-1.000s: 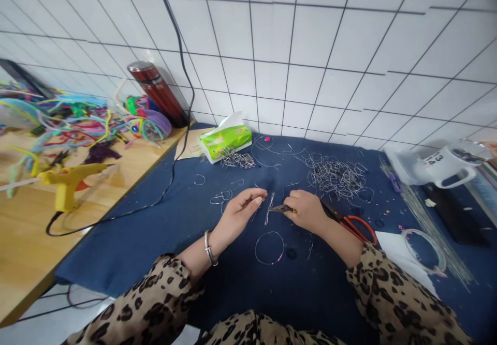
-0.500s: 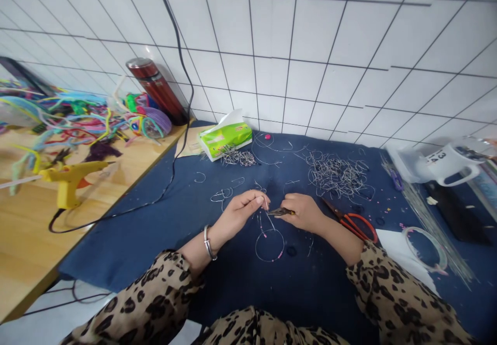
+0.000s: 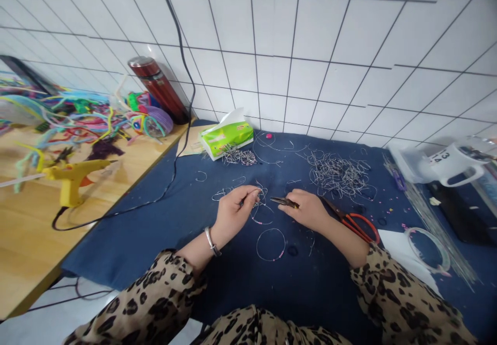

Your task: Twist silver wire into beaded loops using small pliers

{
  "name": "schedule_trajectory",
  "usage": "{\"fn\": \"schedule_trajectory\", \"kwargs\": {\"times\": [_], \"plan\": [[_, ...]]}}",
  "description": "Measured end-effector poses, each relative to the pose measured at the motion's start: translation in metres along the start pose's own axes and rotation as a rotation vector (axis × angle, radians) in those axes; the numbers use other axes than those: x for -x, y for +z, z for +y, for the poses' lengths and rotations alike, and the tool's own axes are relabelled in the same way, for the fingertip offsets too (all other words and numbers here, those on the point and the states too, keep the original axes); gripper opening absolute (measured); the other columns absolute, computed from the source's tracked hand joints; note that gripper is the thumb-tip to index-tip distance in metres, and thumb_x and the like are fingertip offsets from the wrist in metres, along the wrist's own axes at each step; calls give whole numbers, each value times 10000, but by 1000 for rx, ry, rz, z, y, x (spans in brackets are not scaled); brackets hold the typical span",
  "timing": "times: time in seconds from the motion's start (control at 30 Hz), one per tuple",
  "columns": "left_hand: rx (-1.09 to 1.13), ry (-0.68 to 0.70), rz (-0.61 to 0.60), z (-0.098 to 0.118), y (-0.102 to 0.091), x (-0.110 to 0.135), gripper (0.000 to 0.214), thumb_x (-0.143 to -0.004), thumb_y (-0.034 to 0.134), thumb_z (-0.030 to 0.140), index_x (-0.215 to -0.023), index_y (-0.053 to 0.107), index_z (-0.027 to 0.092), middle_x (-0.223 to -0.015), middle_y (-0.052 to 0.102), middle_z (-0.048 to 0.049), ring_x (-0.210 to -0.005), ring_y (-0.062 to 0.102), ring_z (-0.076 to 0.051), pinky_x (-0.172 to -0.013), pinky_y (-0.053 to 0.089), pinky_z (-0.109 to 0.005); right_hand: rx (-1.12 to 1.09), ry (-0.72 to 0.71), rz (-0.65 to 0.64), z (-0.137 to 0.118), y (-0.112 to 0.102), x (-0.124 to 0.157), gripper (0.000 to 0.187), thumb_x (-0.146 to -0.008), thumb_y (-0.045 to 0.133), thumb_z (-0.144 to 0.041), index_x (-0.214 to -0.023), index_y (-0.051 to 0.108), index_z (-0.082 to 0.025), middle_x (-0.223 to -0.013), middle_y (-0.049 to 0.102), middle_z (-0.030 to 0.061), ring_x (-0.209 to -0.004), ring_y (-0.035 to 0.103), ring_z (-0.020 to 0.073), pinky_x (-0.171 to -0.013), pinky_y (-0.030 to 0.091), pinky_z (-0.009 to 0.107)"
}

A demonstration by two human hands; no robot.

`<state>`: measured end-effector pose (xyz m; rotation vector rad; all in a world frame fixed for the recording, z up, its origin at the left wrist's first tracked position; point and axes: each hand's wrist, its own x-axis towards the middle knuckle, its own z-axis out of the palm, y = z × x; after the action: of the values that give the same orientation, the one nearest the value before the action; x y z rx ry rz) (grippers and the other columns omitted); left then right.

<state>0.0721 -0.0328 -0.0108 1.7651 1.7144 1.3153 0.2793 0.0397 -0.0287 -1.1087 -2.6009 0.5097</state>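
My left hand [image 3: 234,211] is closed in a pinch on a thin beaded wire [image 3: 258,222], whose loops hang below the fingertips with a few pink beads. The end between the fingers is hidden. My right hand [image 3: 305,210] grips a pair of pliers [image 3: 284,201] by the handles. Their tip points left, a short gap away from the left fingers. On the dark blue cloth [image 3: 155,246] below lies a round wire ring [image 3: 280,256] with pink beads on it. Loose bent wires [image 3: 221,195] rest just behind the left hand.
Red-handled scissors [image 3: 363,227] lie right of my right forearm. Behind are a tangled wire pile [image 3: 337,174] and a green tissue pack [image 3: 227,137]. A white mug [image 3: 452,164] and straight wires [image 3: 438,231] are at right. A yellow glue gun [image 3: 72,182] trails its cord at left.
The pliers have come away from the wire at my left fingertips, moving slightly right. My left hand has turned and shifted a little left, raising the hanging beaded wire.
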Motion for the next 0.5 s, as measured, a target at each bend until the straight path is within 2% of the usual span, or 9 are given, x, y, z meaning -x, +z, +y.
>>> {"fn": "schedule_trajectory", "kwargs": {"times": [0.27,0.5], "plan": [[-121,91,58,-4,2,1,151,-829,529,235,-894,659,190,-807,685,-27,-742,611,-143,-706,462,-262,20,57,-9,-8,3,3,238,-844,495,-402,-738,543,-194,-745,513,1,-732,482,111,-642,312,218],[-155,89,20,0,3,2,152,-830,523,247,-885,659,205,-822,678,-32,-758,602,-156,-724,453,-271,67,73,-16,-9,2,5,247,-846,489,-415,-749,557,-199,-755,532,8,-736,494,118,-621,304,225]]}}
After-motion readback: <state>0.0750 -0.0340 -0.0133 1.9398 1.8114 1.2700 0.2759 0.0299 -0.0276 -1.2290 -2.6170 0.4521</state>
